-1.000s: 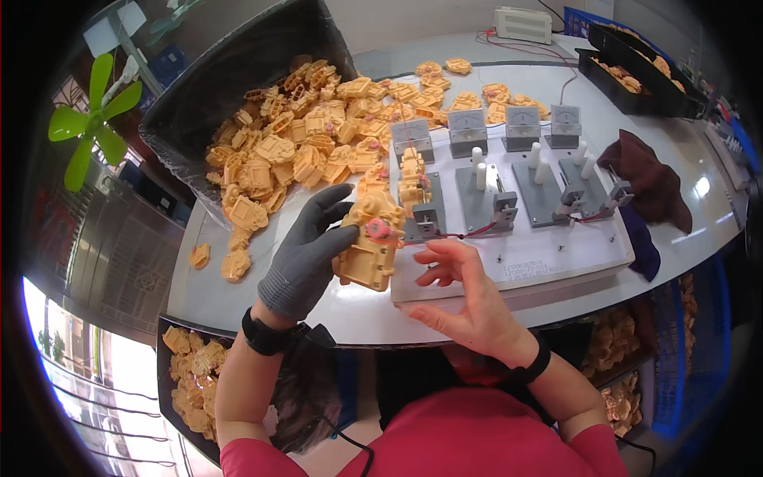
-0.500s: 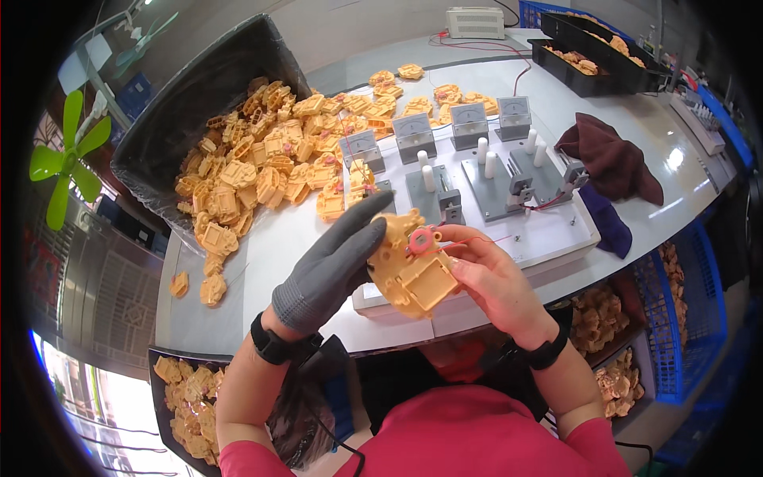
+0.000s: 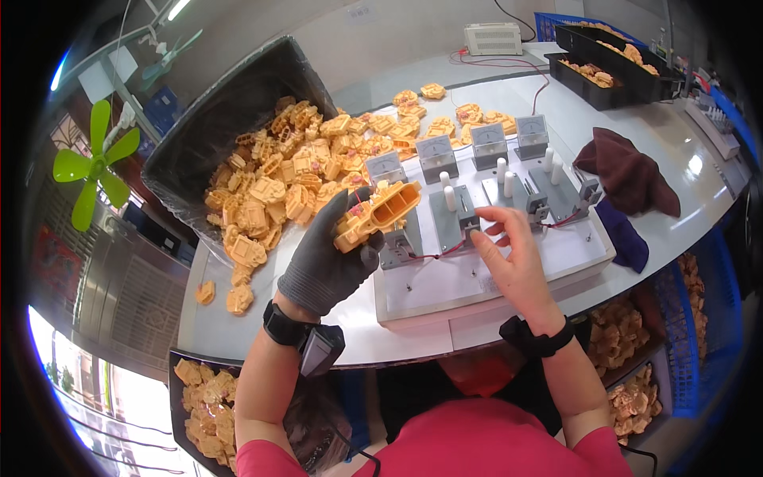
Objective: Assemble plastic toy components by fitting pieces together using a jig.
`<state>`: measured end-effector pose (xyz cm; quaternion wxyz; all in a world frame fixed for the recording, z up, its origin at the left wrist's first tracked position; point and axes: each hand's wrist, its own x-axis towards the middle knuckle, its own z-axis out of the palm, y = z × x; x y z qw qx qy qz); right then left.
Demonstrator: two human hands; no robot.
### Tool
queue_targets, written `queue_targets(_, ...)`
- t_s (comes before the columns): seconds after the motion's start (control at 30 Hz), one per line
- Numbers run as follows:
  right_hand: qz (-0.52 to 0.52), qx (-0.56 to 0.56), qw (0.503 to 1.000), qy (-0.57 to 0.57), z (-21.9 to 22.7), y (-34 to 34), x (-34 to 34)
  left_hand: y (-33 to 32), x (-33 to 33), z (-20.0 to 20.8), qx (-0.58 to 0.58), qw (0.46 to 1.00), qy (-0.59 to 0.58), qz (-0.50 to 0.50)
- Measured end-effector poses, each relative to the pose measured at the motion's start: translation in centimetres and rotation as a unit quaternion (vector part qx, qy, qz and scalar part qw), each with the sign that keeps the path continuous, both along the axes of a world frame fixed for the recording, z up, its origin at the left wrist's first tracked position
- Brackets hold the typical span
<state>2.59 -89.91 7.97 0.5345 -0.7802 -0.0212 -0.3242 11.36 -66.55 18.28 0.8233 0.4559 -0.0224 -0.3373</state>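
Observation:
In my left hand (image 3: 330, 258), which wears a grey glove, is a yellow-orange plastic housing (image 3: 395, 208). My gloved fingers and thumb are closed around it, and its hollow rectangular compartment faces up and right. A glimpse of pink shows beside my fingers. My bare right hand (image 3: 515, 258) holds nothing. Its thumb and fingers are apart, close to the front of a grey test fixture (image 3: 447, 219) with white posts. Several such fixtures stand on a white board (image 3: 493, 294), with small grey panel meters (image 3: 436, 157) behind them.
A large heap of similar housings (image 3: 266, 191) spills from a black plastic-lined bin (image 3: 214, 119) on the left. Brown cloth (image 3: 632, 171) and purple cloth (image 3: 622, 237) lie right of the board. At the back are a white power supply (image 3: 493, 40) and black trays (image 3: 584, 87).
My right hand has let go of the housing and moved right, toward the fixtures. My left hand keeps the housing, now turned and raised. The whole view has shifted slightly.

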Motion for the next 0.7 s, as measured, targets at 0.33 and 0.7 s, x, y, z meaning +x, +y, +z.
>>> queue_targets(0.33, 0.057, 0.129, 0.990, 0.017, -1.6, 0.3, 0.3, -1.3, 0.5, 0.6, 0.085, 0.992, -0.093, 0.024)
queue_targets(0.7, 0.096, 0.102, 0.990, 0.015, -1.2, 0.0, -0.3, -0.6, 4.9, -1.3, -0.038, 0.995, 0.015, -0.090)
